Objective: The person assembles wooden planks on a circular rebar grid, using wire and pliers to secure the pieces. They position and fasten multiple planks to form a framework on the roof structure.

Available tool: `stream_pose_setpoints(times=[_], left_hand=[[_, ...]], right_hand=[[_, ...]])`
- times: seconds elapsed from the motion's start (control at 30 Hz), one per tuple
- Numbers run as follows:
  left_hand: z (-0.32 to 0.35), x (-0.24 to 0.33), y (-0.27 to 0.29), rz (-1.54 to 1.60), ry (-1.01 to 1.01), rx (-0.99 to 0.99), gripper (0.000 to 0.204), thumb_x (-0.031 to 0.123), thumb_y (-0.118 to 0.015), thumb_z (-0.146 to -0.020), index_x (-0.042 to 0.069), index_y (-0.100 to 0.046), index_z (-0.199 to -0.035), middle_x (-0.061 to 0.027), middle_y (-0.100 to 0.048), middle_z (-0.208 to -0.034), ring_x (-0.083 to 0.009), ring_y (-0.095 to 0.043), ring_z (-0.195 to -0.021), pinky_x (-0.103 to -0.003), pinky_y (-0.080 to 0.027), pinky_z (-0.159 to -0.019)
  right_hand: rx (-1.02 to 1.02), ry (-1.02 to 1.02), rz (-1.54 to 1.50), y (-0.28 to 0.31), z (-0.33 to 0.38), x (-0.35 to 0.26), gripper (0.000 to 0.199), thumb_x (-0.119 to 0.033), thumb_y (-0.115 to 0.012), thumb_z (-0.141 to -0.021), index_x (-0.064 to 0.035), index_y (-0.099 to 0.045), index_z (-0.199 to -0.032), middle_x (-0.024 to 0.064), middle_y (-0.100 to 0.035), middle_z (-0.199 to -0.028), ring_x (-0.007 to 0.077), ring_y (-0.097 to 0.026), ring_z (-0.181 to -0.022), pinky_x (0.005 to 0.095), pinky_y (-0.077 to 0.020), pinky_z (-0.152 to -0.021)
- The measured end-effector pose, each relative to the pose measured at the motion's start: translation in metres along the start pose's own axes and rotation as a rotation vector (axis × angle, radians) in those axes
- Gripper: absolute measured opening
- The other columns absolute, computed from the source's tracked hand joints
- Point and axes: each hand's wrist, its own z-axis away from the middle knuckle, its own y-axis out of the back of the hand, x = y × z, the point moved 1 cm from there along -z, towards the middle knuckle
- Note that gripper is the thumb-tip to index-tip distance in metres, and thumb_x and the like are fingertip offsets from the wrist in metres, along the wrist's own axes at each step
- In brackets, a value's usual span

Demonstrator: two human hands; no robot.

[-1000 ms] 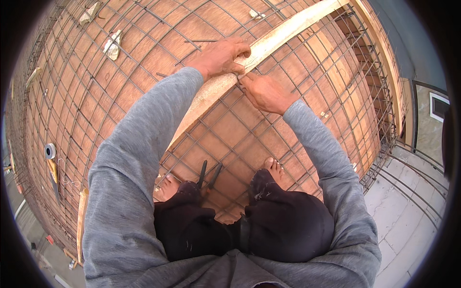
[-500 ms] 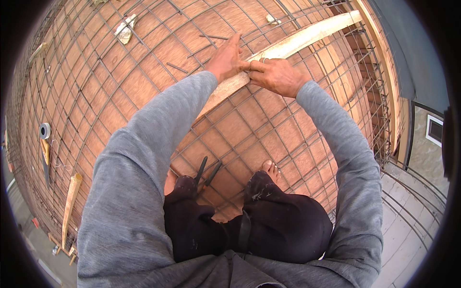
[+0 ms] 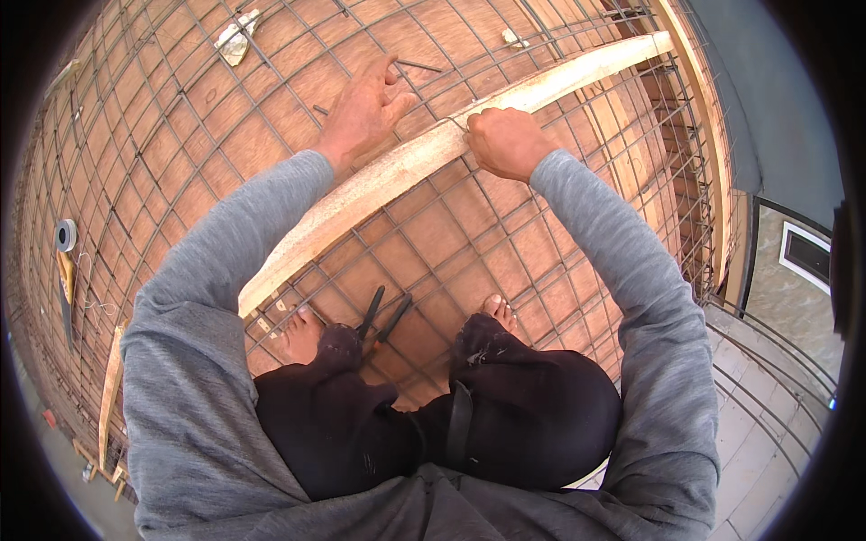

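Note:
A long pale wooden plank (image 3: 388, 185) lies diagonally across a rebar mesh (image 3: 189, 135) over brown plywood formwork. My left hand (image 3: 365, 108) rests flat on the mesh just beyond the plank, fingers spread. My right hand (image 3: 505, 140) is closed at the plank's far edge, pinching a thin tie wire (image 3: 454, 123). I am crouching barefoot on the mesh. A pair of dark-handled pliers (image 3: 383, 317) lies between my feet.
A tape roll (image 3: 65, 235) and a yellow-handled tool (image 3: 67, 287) lie at the left. Crumpled scrap (image 3: 236, 36) sits at the top. Short rebar pieces (image 3: 417, 65) lie near my left hand. A beam cage and slab edge (image 3: 699, 162) run along the right, with a drop beyond.
My hands have moved apart: the left slid off the plank onto the mesh and opened, while the right stayed closed at the plank's edge. The view has tilted slightly.

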Motion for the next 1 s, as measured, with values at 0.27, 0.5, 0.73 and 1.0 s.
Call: stream_pose_setpoints(times=[0.27, 0.5, 0.73, 1.0], left_hand=[[0.088, -0.032, 0.033, 0.181, 0.071, 0.313, 0.055, 0.010, -0.068, -0.090, 0.006, -0.050, -0.141, -0.0087, -0.059, -0.113, -0.0176, -0.063, -0.095, -0.034, -0.056, -0.086], [0.150, -0.023, 0.018, 0.101, -0.349, 0.375, 0.049, 0.002, -0.071, -0.080, 0.006, -0.059, -0.128, -0.0105, -0.063, -0.108, -0.0230, -0.064, -0.100, -0.035, -0.055, -0.082], [0.245, -0.021, -0.013, -0.149, -0.349, -0.333, 0.059, 0.024, -0.077, -0.082, 0.003, -0.054, -0.132, -0.0155, -0.060, -0.112, -0.0350, -0.062, -0.097, -0.043, -0.053, -0.084], [0.260, -0.032, -0.049, -0.230, -0.032, -0.679, 0.070, 0.030, -0.072, -0.089, 0.001, -0.040, -0.144, -0.0243, -0.064, -0.117, -0.0390, -0.067, -0.102, -0.045, -0.055, -0.082]], right_hand=[[0.003, -0.663, -0.993, -0.029, -0.002, 0.003, 0.027, -0.021, -0.063, -0.090, 0.0038, -0.074, -0.088, 0.0234, -0.073, -0.088, 0.0350, -0.072, -0.087, 0.0452, -0.0568, -0.082], [0.349, -0.044, -0.244, -0.003, 0.020, 0.023, 0.020, -0.017, -0.066, -0.094, -0.0007, -0.070, -0.105, 0.0125, -0.069, -0.097, 0.0296, -0.069, -0.082, 0.0426, -0.0571, -0.080], [0.205, 0.556, 0.366, 0.002, 0.002, 0.032, 0.009, -0.017, -0.073, -0.087, -0.0099, -0.072, -0.091, 0.0046, -0.062, -0.112, 0.0229, -0.061, -0.111, 0.0365, -0.0518, -0.091], [0.037, 0.146, 0.020, -0.005, -0.011, 0.018, 0.024, -0.029, -0.074, -0.089, -0.0057, -0.071, -0.090, 0.0093, -0.065, -0.104, 0.0279, -0.059, -0.110, 0.0419, -0.0521, -0.091]])
